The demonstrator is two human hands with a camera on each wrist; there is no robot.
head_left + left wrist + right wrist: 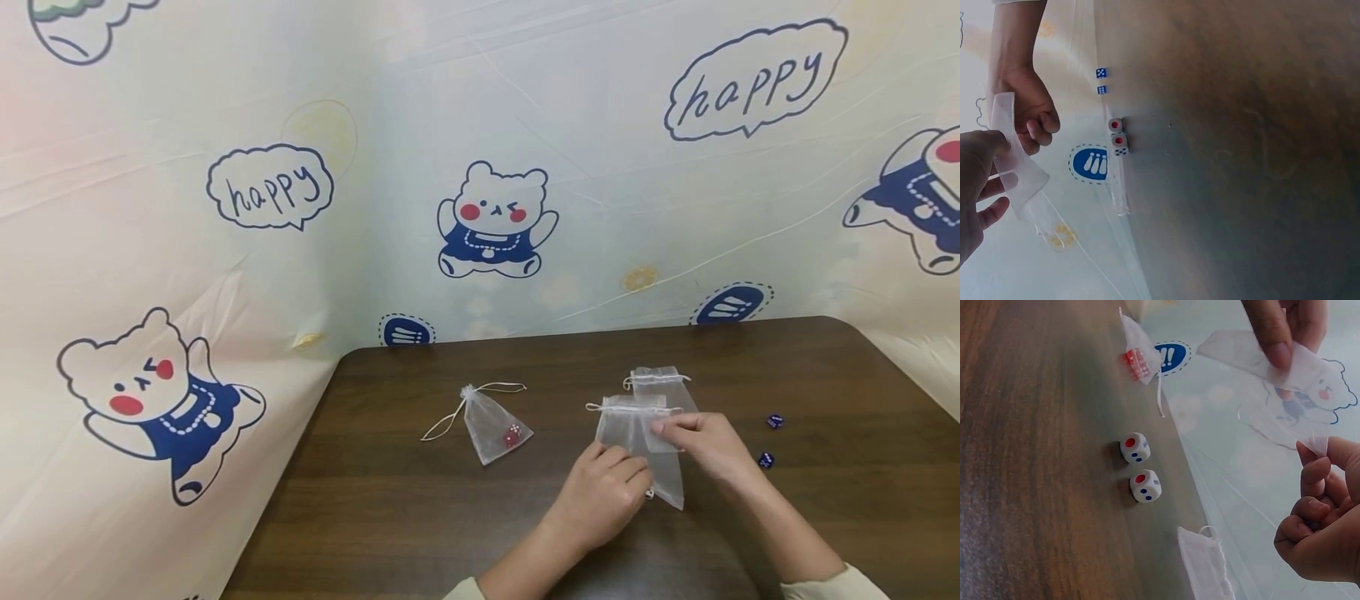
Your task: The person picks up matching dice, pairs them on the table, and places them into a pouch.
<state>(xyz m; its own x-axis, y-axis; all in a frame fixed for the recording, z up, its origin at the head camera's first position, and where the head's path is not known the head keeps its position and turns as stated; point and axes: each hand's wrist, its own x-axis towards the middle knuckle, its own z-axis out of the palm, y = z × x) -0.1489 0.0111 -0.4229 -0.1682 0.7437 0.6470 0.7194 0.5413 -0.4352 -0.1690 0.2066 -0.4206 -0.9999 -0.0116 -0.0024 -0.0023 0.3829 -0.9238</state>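
Note:
Before me, a sheer white drawstring pouch [626,427] is held off the table between both hands. My left hand [609,493] pinches its lower part, with thumb and finger on the mesh [1229,350]. My right hand [712,448] pinches the pouch's other side near the drawstring, fingertips closed on a small corner [1319,445]. Beneath the hands, two white dice [1135,449] with red and blue pips rest side by side on the table; in the head view they are mostly hidden by my left hand. Another flat white pouch [660,377] lies just behind.
A drawn-shut pouch [487,417] with red dice [512,435] inside lies to the left, its cords spread. Two blue dice [775,422] sit right of my right hand. The brown table [360,517] meets a printed cloth backdrop [480,100] behind and at the sides.

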